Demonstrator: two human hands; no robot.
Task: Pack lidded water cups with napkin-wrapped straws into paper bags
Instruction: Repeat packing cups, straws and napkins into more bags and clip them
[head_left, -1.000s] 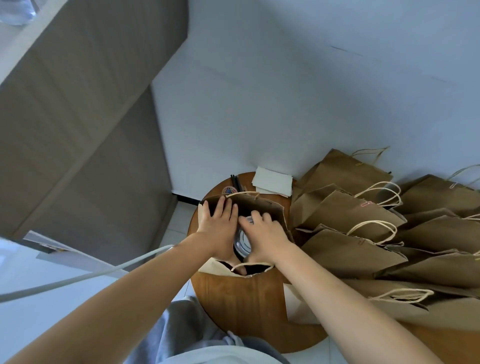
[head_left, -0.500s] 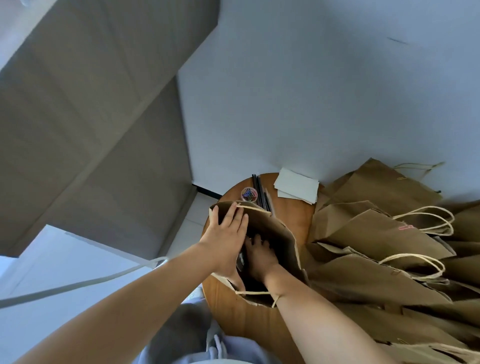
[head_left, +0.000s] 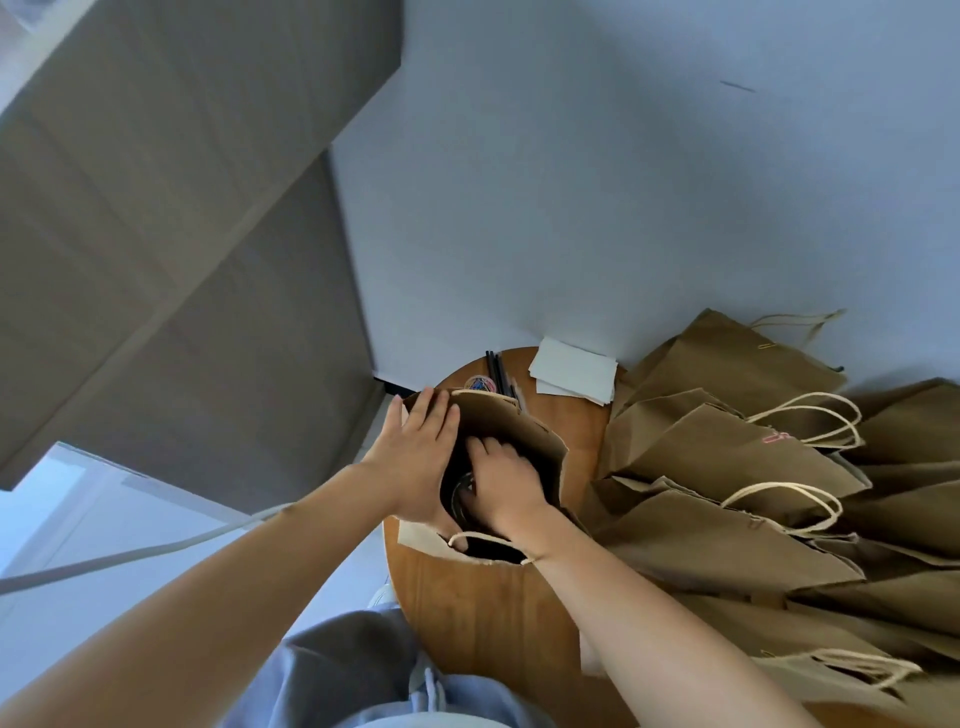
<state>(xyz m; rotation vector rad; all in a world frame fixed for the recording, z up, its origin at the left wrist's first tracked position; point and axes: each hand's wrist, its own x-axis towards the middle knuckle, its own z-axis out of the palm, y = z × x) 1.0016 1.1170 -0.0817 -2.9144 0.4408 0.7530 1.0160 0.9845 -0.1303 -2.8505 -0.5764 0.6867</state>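
Left hand (head_left: 415, 462): fingers straight, flat against the outer left wall of the open paper bag (head_left: 511, 421), steadying it on the round worktop (head_left: 483, 618). Right hand (head_left: 501, 480): reaching down inside the bag, over the lidded cup (head_left: 462, 493), of which only part of the rim shows; cannot tell whether this grip has closed on it. Straws (head_left: 496, 371) and napkins (head_left: 571, 374) lie behind; more bags (head_left: 727, 457) piled right. Judgement: water makes the cup heavy, lid may pop; hold the body low. Bag paper thin, creases easily.
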